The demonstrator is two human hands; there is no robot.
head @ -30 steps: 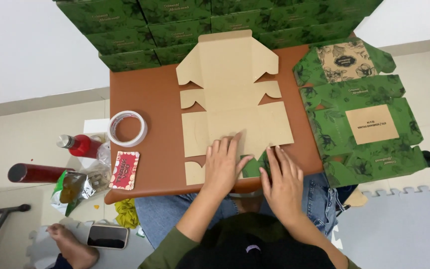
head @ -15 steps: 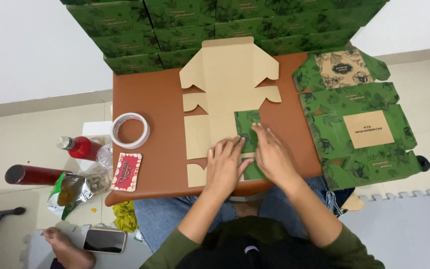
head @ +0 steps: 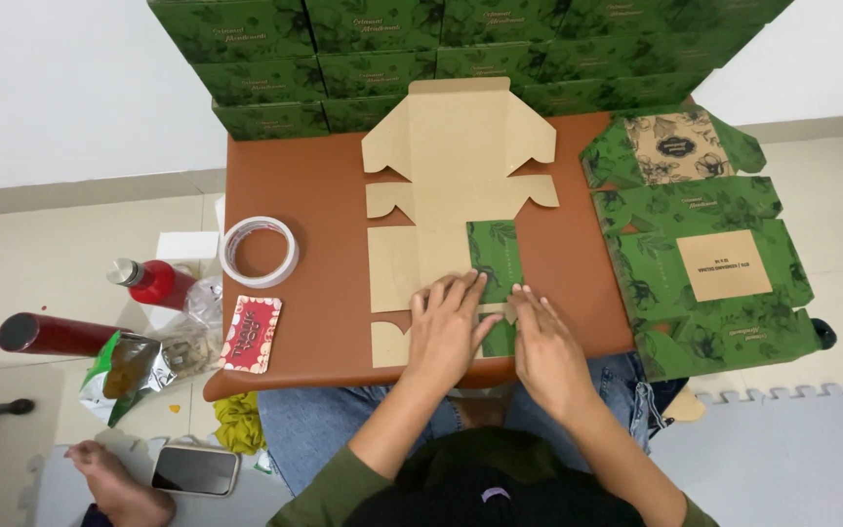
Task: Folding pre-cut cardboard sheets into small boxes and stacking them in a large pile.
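Left hand [head: 448, 327] and right hand [head: 541, 344], fingers spread flat, press a folded green flap [head: 495, 256] onto the flat box blank [head: 446, 185]. One flap is folded; remaining panels lie unfolded on the surface [head: 309, 195].

Bare tabletop [head: 324, 293] beside tape roll [head: 259, 251]

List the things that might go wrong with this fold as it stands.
The left hand and right hand press a folded green flap at the table's near edge; the flat cardboard blank might slide or crease crookedly. The stack of flat green blanks overhangs the table's right side and could slip off.
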